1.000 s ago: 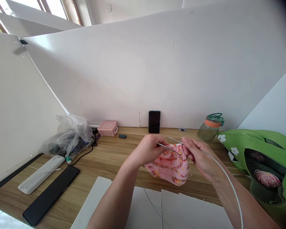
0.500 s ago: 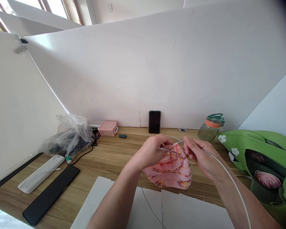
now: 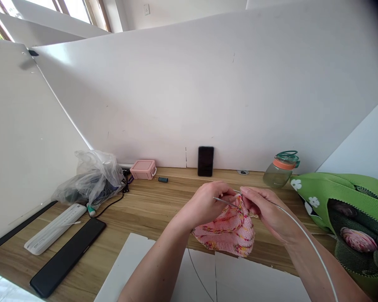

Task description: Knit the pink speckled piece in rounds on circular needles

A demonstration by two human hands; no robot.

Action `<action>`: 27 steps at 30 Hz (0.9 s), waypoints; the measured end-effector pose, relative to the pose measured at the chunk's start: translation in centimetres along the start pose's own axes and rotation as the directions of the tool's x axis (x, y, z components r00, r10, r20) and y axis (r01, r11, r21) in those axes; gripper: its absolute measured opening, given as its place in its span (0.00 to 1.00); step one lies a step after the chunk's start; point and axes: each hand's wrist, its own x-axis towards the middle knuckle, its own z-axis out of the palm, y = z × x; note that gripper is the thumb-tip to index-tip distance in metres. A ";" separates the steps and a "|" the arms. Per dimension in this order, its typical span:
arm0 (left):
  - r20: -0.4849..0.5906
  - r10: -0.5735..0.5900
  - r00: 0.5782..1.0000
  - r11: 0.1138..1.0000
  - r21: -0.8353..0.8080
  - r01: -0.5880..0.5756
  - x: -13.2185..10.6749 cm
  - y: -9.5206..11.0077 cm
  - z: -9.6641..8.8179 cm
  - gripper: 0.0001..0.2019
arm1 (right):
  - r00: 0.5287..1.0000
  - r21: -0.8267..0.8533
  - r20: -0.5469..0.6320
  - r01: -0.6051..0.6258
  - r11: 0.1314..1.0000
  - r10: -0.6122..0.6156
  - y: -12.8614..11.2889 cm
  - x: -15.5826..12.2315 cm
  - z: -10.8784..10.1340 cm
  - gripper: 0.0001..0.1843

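Pink knitting (image 3: 227,233) with red and yellow flecks hangs between my hands above the wooden table. My left hand (image 3: 212,201) is closed on its upper left edge, and a metal knitting needle (image 3: 223,201) sticks out below the fingers. My right hand (image 3: 260,205) pinches another needle at the top right of the piece; most of that needle is hidden by the fingers. A pale cable (image 3: 305,237) runs from my right hand down past the forearm. A thinner cable (image 3: 197,270) drops below my left wrist.
White boards (image 3: 195,272) lie at the table's front. Behind stand a phone (image 3: 206,161), a pink box (image 3: 143,169) and a bottle (image 3: 279,170). A green bag (image 3: 349,184) with a yarn ball (image 3: 358,239) is at right; a plastic bag (image 3: 96,167), power strip (image 3: 55,228) and black case (image 3: 69,256) are left.
My hands have come closer together at the top of the knitting. The needle tips that crossed above the work are now mostly covered by my fingers. The knitting hangs slightly lower.
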 end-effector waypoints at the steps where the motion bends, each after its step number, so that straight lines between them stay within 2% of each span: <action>1: 0.000 -0.004 1.000 1.000 0.001 0.004 0.0 0.0 0.0 0.09 | 1.000 -0.002 0.023 -0.003 1.000 0.003 0.0 0.0 0.1 0.29; 4: -0.004 -0.003 1.000 1.000 -0.011 0.003 0.0 0.0 0.1 0.09 | 0.997 0.012 0.075 -0.005 1.000 0.004 0.0 0.0 0.2 0.29; 6: -0.004 0.005 1.000 0.999 -0.039 -0.005 -0.1 -0.1 0.0 0.09 | 0.999 0.014 0.044 0.000 1.000 0.000 0.0 -0.1 0.2 0.28; 9: -0.010 -0.007 1.000 0.996 -0.094 0.006 -0.1 -0.5 -0.5 0.10 | 0.998 0.053 -0.057 0.027 0.998 -0.024 0.0 0.0 -0.1 0.28; 11: -0.052 -0.038 0.998 0.992 -0.119 0.032 -0.1 -1.0 -1.1 0.11 | 0.989 0.141 -0.146 0.041 0.989 -0.020 0.1 0.2 -0.4 0.27; 14: -0.111 -0.099 0.989 0.984 -0.162 0.080 -0.1 -2.0 -2.3 0.16 | 0.957 0.295 -0.286 0.040 0.955 0.049 0.3 0.8 -1.1 0.26; 17: -0.116 -0.163 0.980 0.969 -0.205 0.137 -0.1 -3.1 -3.2 0.19 | 0.920 0.400 -0.372 0.040 0.916 0.122 0.4 1.2 -1.7 0.24; 20: -0.102 -0.195 0.975 0.951 -0.261 0.163 -0.1 -4.2 -3.4 0.18 | 0.899 0.428 -0.411 0.044 0.903 0.151 0.3 1.4 -2.2 0.24; 23: -0.062 -0.211 0.975 0.924 -0.340 0.178 0.1 -4.9 -3.0 0.17 | 0.893 0.374 -0.436 0.068 0.925 0.111 0.1 1.4 -2.6 0.24; 27: -0.073 -0.242 0.967 0.889 -0.415 0.191 0.4 -4.8 -2.6 0.15 | 0.894 0.399 -0.428 0.054 0.915 0.133 0.2 1.4 -3.0 0.24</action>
